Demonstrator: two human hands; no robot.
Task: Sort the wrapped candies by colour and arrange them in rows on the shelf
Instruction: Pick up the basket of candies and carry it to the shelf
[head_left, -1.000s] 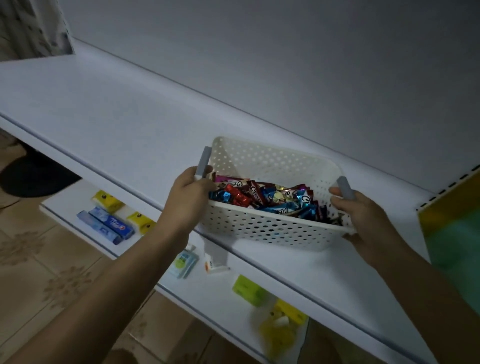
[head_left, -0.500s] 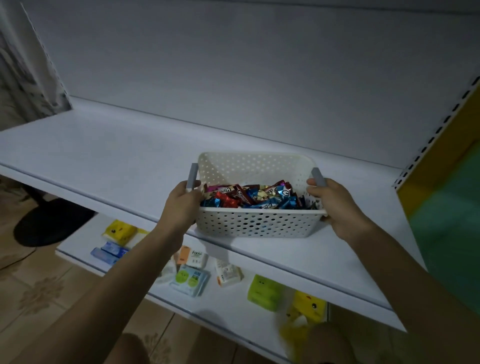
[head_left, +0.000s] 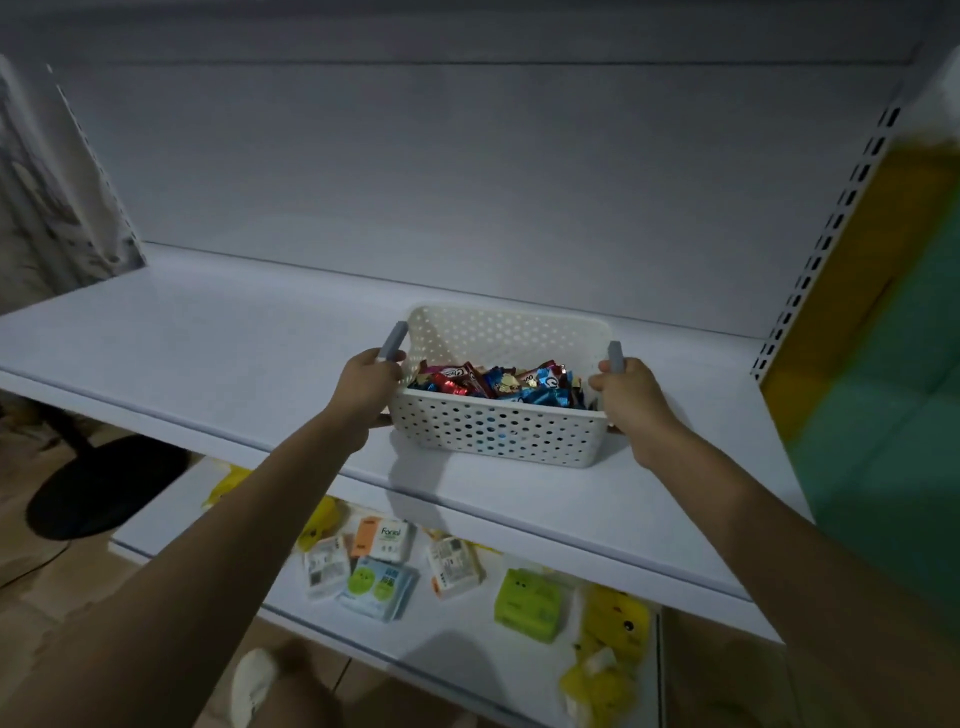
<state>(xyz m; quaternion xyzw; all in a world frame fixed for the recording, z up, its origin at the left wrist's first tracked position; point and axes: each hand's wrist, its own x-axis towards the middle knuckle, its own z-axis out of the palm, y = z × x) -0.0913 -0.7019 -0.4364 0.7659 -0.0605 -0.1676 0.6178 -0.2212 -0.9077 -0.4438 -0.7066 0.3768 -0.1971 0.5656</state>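
We've got left hand (head_left: 366, 387) and right hand (head_left: 631, 395) on the basket (head_left: 498, 434), fingers (head_left: 601, 383) curled round its grey handles (head_left: 392, 340). Wrapped candies (head_left: 493, 383) sit jumbled between our fingers, basket on the shelf (head_left: 208, 353).

lower shelf (head_left: 457, 652) — small packets (head_left: 382, 584), green box (head_left: 527, 605) | floor — black round base (head_left: 109, 486)

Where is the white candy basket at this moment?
In the centre of the head view, the white basket is near the front edge of the upper shelf, gripped by its grey handles between the left hand and right hand.
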